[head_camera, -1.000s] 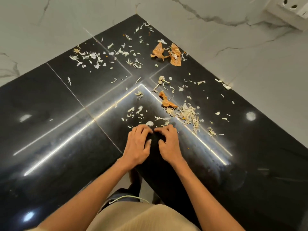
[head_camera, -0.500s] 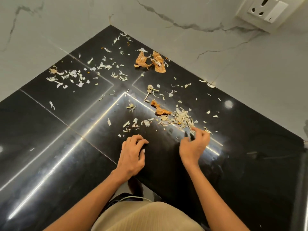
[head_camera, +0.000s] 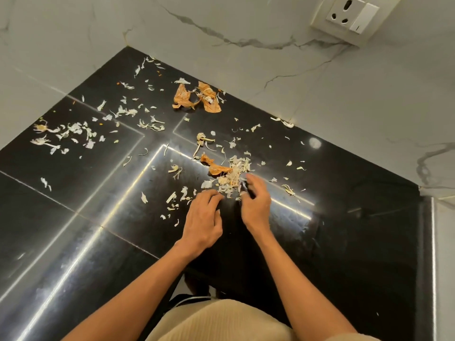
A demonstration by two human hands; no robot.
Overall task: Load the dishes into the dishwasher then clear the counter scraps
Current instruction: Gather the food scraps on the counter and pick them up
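Observation:
Pale vegetable scraps lie scattered over the black counter (head_camera: 344, 217). The thickest pile of scraps (head_camera: 234, 175) sits just beyond my fingertips, with an orange peel strip (head_camera: 216, 168) at its left edge. My left hand (head_camera: 204, 217) rests knuckles up on the counter, its loosely bent fingertips touching small scraps to the left of the pile. My right hand (head_camera: 256, 200) is cupped against the pile's near right side, thumb and fingers apart with dark counter showing between them. Two larger orange peels (head_camera: 197, 98) lie near the back corner.
White marble walls meet at the counter's back corner, and a wall socket (head_camera: 349, 18) sits at the upper right. More scraps (head_camera: 66, 134) are strewn at the far left. The counter's front edge runs just below my forearms.
My right hand reached out to the right of the pile and has come back left against it, drawing scraps inward. My left hand has stayed roughly in place.

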